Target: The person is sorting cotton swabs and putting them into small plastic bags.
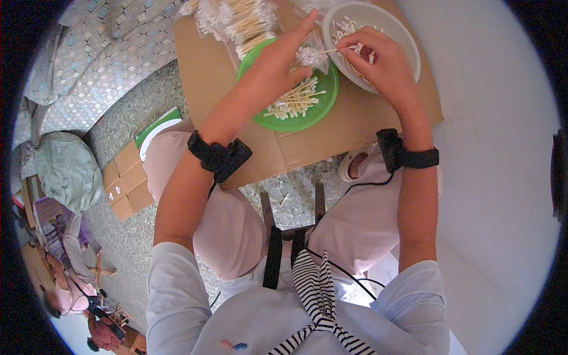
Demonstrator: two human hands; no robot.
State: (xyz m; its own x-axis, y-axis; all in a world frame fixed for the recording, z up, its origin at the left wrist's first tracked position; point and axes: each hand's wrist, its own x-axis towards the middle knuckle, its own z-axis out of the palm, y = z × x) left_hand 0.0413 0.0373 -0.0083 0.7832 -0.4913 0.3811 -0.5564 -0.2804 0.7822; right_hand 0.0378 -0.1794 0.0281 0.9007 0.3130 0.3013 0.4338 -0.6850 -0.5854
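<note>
My counter (358, 112), topped with brown cardboard, starts just beyond my knees. Nearest on it is the green bowl (324, 109), holding a loose pile of swabs (296, 102), their sticks lying at mixed angles. My left hand (275, 66) reaches over its far left part, index finger stretched away from me and thumb spread well apart from it; the other fingers are tucked out of sight, so I can't tell whether they grip anything.

Just right of that hand, above the far rim, is a clear plastic bag (310, 58) with white swab tips bunched inside. My right hand (381, 62) has thumb and index finger pinched together on one cotton swab (330, 51). It points left from my fingertips, its long axis running roughly left to right, toward the bag. Its left end meets the bag's right edge; I can't make out whether it is inside or in front.

The white bowl (397, 26) of swabs stands beyond my right hand, partly covered by it. At the far left, swab bundles (245, 23) run off the view's edge.
</note>
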